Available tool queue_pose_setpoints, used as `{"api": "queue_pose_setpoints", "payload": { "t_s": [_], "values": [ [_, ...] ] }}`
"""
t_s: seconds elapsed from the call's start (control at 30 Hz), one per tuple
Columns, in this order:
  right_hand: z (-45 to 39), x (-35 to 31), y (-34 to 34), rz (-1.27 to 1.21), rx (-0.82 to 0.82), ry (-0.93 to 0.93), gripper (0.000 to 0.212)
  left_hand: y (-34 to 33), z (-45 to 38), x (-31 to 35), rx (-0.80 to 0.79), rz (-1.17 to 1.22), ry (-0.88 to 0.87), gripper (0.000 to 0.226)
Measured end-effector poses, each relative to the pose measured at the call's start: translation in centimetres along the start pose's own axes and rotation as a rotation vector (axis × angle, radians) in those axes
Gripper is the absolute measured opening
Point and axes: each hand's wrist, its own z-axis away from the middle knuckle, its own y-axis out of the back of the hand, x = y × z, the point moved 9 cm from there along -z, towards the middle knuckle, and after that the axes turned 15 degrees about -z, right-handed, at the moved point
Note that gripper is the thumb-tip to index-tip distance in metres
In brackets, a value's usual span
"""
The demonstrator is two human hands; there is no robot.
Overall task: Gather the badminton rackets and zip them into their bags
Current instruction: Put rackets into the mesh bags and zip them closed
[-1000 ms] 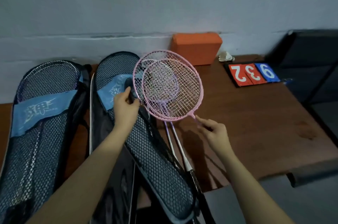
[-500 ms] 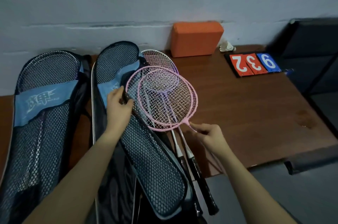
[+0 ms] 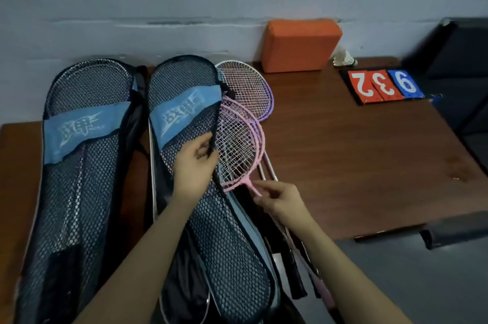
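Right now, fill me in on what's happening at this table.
A person is packing badminton rackets into mesh bags. The left hand grips the edge of the middle bag's flap, holding it up, while the right hand pinches the shaft of the pink rackets, whose heads lie partly under that flap. A purple-rimmed racket lies on the table beside them. Another bag with a racket inside lies to the left. Whether either bag is zipped cannot be seen.
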Motion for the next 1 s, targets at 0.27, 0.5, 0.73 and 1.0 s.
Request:
{"api": "queue_pose_setpoints", "payload": {
  "t_s": [0.27,0.5,0.73,1.0],
  "values": [
    [-1.7,0.4,-4.6,-0.174,0.193,0.012,0.030,3.5,1.7,-0.5,0.076,-0.284,-0.136,0.042],
    [-4.3,-0.3,-7.7,-0.122,0.270,0.069,0.021,5.3,3.7,-2.2,0.074,-0.235,-0.174,0.049],
    [-8.0,-1.7,-9.8,0.062,0.310,0.219,0.015,6.5,2.3,-3.6,0.123,-0.255,-0.142,0.043],
    [-10.0,-1.3,-9.7,0.387,0.169,0.283,0.019,4.4,0.0,-5.4,0.015,-0.308,-0.139,0.041]
  ]
}}
